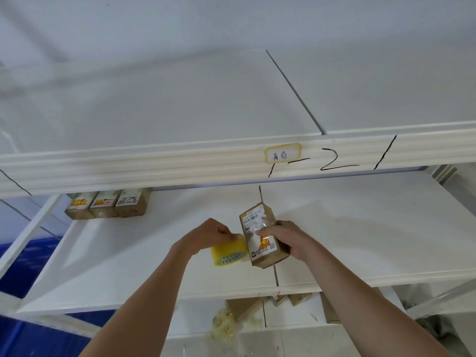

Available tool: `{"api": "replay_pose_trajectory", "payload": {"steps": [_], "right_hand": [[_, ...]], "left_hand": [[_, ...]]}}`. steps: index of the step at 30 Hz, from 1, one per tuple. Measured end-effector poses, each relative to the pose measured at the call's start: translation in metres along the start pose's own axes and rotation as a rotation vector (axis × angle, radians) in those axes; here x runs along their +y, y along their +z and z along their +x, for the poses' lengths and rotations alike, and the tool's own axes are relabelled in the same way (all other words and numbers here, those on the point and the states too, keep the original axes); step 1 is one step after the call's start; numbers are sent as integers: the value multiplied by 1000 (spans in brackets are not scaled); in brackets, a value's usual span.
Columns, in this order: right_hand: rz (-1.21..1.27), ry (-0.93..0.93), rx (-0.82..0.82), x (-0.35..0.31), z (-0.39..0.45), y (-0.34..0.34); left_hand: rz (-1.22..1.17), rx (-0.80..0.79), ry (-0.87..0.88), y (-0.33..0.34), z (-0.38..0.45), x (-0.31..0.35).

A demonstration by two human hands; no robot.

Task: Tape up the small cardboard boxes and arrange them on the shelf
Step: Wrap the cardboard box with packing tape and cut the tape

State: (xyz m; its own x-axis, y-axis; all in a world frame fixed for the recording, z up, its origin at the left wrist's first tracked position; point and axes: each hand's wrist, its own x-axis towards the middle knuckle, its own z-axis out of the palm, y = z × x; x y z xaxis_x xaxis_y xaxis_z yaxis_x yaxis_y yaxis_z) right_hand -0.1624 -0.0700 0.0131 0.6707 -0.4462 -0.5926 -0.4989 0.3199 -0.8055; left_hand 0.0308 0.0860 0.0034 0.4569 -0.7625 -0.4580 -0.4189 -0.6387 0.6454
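Head view shows the white shelf [360, 228] at chest level, with three small boxes [107, 204] already lined up at its rear left under the upper beam. Procedure for the step in hand, judged as taping: keep the cardboard box [260, 238] braced on the shelf board so that it does not tip, draw the strip taut across the seam, then press it flat before parting it from the roll (slack tape is likely to wrinkle). This box stands tilted near the front edge, between both hands. The right hand [280, 235] grips its right side, with fingers curled over the labelled face. The left hand [208, 234] pinches the yellow tape roll [228, 252], which sits just beside the box's lower left edge, apparently touching it.
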Motion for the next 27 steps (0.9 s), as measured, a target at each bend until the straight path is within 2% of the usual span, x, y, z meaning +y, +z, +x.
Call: {"api": "replay_pose_trajectory", "payload": {"steps": [6, 13, 20, 24, 27], "right_hand": [[12, 5, 8, 3, -3, -9], [-10, -14, 23, 4, -5, -20], [-80, -7, 34, 16, -6, -18], [-23, -6, 13, 20, -8, -21], [30, -19, -14, 15, -9, -22]], "left_hand": [[-113, -81, 22, 3, -7, 2], [-96, -143, 81, 6, -8, -2], [-57, -68, 61, 8, -1, -3], [92, 33, 34, 5, 3, -6], [99, 72, 9, 4, 3, -14]]}}
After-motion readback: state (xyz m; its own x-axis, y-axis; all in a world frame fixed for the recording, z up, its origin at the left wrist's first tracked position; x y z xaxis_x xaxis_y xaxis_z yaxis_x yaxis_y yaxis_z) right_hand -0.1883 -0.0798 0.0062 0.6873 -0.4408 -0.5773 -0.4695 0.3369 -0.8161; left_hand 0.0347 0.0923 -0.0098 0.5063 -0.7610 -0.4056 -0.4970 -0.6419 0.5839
